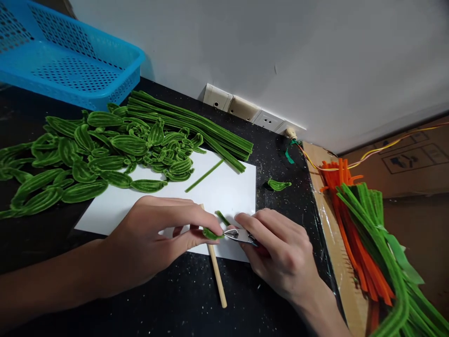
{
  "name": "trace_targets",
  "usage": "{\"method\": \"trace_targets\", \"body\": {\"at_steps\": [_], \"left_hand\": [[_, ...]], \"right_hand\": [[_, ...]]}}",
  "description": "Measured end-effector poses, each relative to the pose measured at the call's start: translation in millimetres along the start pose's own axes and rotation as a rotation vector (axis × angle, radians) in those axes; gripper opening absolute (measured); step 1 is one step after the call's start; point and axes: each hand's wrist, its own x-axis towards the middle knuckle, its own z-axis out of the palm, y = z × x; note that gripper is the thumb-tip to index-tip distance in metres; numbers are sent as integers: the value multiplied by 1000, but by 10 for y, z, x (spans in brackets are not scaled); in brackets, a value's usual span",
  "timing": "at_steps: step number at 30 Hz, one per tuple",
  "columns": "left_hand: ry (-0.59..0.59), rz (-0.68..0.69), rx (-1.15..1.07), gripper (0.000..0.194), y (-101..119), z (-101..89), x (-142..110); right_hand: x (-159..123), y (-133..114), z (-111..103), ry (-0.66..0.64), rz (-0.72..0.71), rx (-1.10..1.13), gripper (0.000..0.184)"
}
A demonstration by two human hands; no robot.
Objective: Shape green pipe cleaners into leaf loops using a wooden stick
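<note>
Between the thumb and forefinger of my left hand (164, 229) is a small green pipe-cleaner leaf (210, 234), mostly covered by the fingers. My right hand (280, 243) is closed around a pair of pliers (238, 235), whose pointed metal jaws meet the leaf's right end. The handles are hidden in the palm. Just above the jaws shows a short green pipe-cleaner piece (221, 217). Below my hands a thin wooden stick (218, 278) lies partly over a white sheet of paper (231, 187). One straight green pipe cleaner (204, 175) rests on the paper.
A pile of green pipe-cleaner leaves (105, 150) spreads at left, beside a bundle of long green pipe cleaners (189, 124). Behind stands a blue basket (133, 70). One leaf (279, 185) lies right of the paper. Orange pipe cleaners (354, 234) and wall sockets (268, 120) are farther right.
</note>
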Motion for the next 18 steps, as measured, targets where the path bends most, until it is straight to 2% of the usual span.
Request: {"method": "trace_targets", "body": {"at_steps": [5, 10, 18], "left_hand": [[-20, -68, 10, 19, -27, -2, -38], [-26, -45, -74, 24, 13, -29, -11], [-59, -36, -77, 25, 38, -52, 22]], "right_hand": [[0, -11, 5, -11, 2, 20, 14], [-1, -15, 1, -32, 13, 52, 13], [1, -13, -7, -31, 4, 67, 15]]}}
